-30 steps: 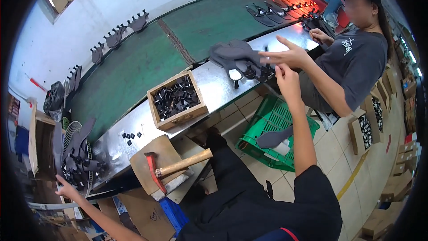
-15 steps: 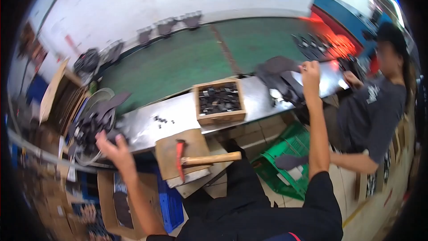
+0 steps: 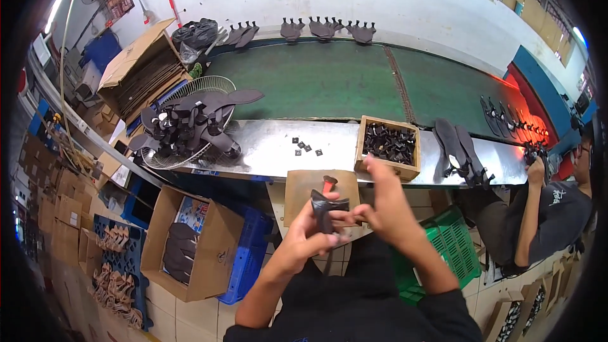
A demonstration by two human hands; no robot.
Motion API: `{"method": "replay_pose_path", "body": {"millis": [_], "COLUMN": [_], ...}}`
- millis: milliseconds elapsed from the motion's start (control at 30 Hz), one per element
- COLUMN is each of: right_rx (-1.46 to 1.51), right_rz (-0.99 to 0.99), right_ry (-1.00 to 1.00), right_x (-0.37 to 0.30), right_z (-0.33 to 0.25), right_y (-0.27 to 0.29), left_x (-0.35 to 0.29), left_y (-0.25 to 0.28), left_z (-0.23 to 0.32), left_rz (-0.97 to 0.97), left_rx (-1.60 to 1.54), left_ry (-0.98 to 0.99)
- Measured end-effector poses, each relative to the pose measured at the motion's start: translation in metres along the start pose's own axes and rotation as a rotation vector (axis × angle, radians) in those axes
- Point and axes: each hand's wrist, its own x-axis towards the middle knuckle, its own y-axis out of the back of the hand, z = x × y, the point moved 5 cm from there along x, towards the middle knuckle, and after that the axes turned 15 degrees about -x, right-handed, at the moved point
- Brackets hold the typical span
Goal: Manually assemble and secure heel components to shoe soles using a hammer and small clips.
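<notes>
We hold a small dark strap piece point(image 3: 328, 208) up in front of us, over our lap and just under the edge of the metal table point(image 3: 266, 145). Our left hand point(image 3: 308, 237) has its fingers curled shut around the bottom of the piece, and our right hand point(image 3: 386, 206) pinches its right side with the fingertips closed on it. We think we are in the middle of fixing or bending this piece into shape with both hands. The next move looks like it needs a steady grip from the left hand while the right hand pushes or pulls the small part with care. Behind the piece lies a brown block point(image 3: 310, 187) with the red head of a hammer point(image 3: 328, 183) peeking out; most of the hammer is hidden by our hands. To the right on the table sits a wooden box point(image 3: 387, 145) full of small dark parts, and next to it lie dark soles point(image 3: 459, 149). To the left a wire fan guard point(image 3: 190, 126) holds a heap of dark straps. A few small clips point(image 3: 304, 147) lie loose on the table. Another person point(image 3: 551, 209) sits at the far right, well apart from us. Nothing stands between our hands and the table.
</notes>
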Motion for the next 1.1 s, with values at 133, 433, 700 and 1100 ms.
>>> {"method": "replay_pose_path", "body": {"millis": [133, 433, 700, 1100], "right_rx": [-0.207, 0.108, 0.796, 0.855], "right_rz": [-0.705, -0.274, 0.152, 0.117], "right_ry": [-0.243, -0.742, -1.256, -0.83], "right_x": [-0.066, -0.206, -0.238, -0.11], "right_z": [0.018, 0.083, 0.086, 0.1], "right_y": [-0.074, -0.002, -0.003, -0.052], "left_x": [0.002, 0.072, 0.132, 0.233], "left_y": [0.052, 0.108, 0.108, 0.141], "left_z": [-0.027, -0.017, 0.007, 0.023], "left_rz": [0.086, 0.608, 0.464, 0.136], "left_rx": [-0.352, 0.976, 1.291, 1.705], "left_ry": [-0.04, -0.416, -0.546, 0.07]}}
